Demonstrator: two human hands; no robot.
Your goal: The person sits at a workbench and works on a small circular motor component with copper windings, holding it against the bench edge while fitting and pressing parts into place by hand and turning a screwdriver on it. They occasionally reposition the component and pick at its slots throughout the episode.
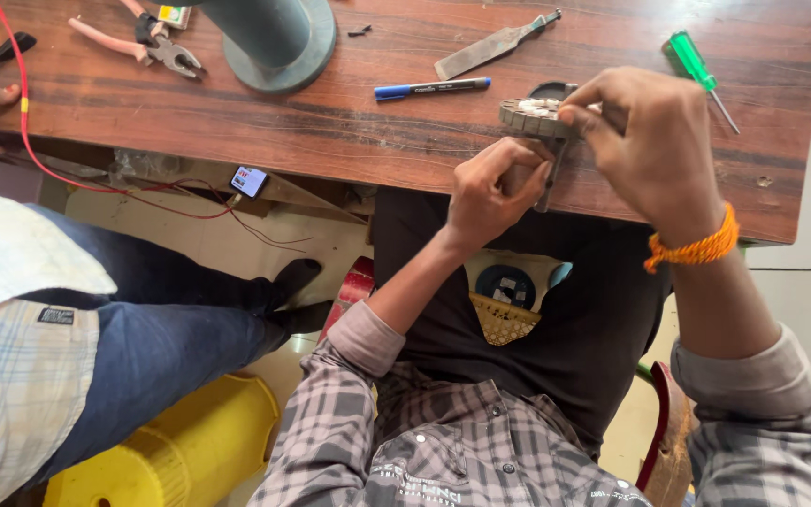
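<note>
Nearest, the left hand (pixel 495 192) pinches a thin dark metal tool (pixel 548 178) under a round, grey, slotted metal core (pixel 532 115) at the edge of the brown wooden surface (pixel 330 122). The right hand (pixel 654 141) clamps its rim. It looks heavy, rigid, best gripped around the rim. Beyond lies a blue marker pen (pixel 432 89).

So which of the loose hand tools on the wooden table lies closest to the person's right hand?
The green-handled screwdriver, just beyond the right hand near the table's right end. The blue marker pen, flat metal blade and pink-handled pliers all lie farther left.
</note>
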